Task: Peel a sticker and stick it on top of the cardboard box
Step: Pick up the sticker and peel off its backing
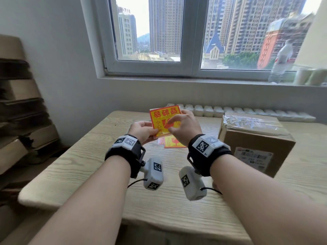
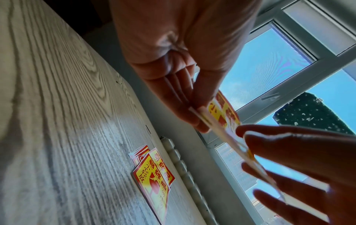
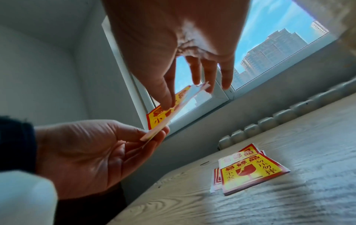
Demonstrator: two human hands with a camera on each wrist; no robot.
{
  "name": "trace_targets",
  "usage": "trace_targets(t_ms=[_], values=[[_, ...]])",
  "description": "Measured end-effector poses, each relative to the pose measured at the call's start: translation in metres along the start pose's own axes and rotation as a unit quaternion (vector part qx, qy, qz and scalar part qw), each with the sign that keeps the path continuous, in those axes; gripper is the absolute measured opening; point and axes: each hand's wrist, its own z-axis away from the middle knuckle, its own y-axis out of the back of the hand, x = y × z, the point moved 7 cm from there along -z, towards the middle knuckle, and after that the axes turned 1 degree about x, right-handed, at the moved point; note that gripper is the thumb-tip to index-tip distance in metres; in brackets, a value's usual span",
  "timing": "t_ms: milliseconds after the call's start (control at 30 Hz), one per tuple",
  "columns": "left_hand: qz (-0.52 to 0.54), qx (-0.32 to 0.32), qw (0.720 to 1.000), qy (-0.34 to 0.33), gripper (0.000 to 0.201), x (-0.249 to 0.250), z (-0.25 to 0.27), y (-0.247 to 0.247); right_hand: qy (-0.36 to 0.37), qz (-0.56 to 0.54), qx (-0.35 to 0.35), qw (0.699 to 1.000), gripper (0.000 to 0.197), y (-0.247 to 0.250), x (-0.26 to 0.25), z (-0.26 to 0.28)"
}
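1. The wooden table is in front of you, under the window, and it carries the other things
2. The cardboard box stands on the right part of the table, near your right forearm. Its top is sealed with clear tape and a white label is on the side that faces you
3. Your left hand holds the lower left edge of the sticker sheet, with the thumb on the front and the fingers curled behind it
4. Your right hand pinches the middle of the same sheet between thumb and forefinger; the other fingers are spread loosely
5. You hold the sheet in the air above the table, well apart from the box. It is yellow with a red border and red characters
6. The pile of stickers lies flat on the table, below your hands
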Motion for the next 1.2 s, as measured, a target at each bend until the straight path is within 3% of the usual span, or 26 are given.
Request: trace_targets(t_ms=[133, 333, 533, 867, 1000, 1100, 1200], values=[[0.026, -0.034, 0.999, -0.008, 0.026, 0.009, 0.027, 0.0, -0.052, -0.056, 0.043, 0.996, 0.033, 0.029, -0.002, 0.016], [0.025, -0.061, 0.998, -0.005, 0.022, 0.016, 0.055, 0.0, -0.069, -0.091, 0.103, 0.988, 0.034, 0.059, -0.006, 0.035], [0.022, -0.068, 0.997, -0.004, 0.004, 0.027, 0.068, -0.006, -0.064, -0.104, 0.108, 0.987, 0.032, 0.073, -0.006, 0.044], [0.02, -0.053, 0.998, 0.007, 0.019, 0.032, 0.077, -0.014, -0.061, -0.088, 0.097, 0.989, 0.026, 0.062, 0.004, 0.038], [-0.002, -0.044, 0.999, 0.012, 0.01, 0.032, 0.077, -0.012, -0.047, -0.081, 0.096, 0.991, 0.026, 0.066, 0.002, 0.039], [-0.005, -0.047, 0.999, 0.016, 0.011, 0.031, 0.077, -0.013, -0.036, 0.001, 0.07, 0.997, 0.031, 0.067, -0.002, 0.043], [-0.012, -0.051, 0.999, 0.015, 0.016, 0.03, 0.075, -0.014, 0.036, 0.139, 0.061, 0.988, 0.035, 0.064, -0.02, 0.053]])
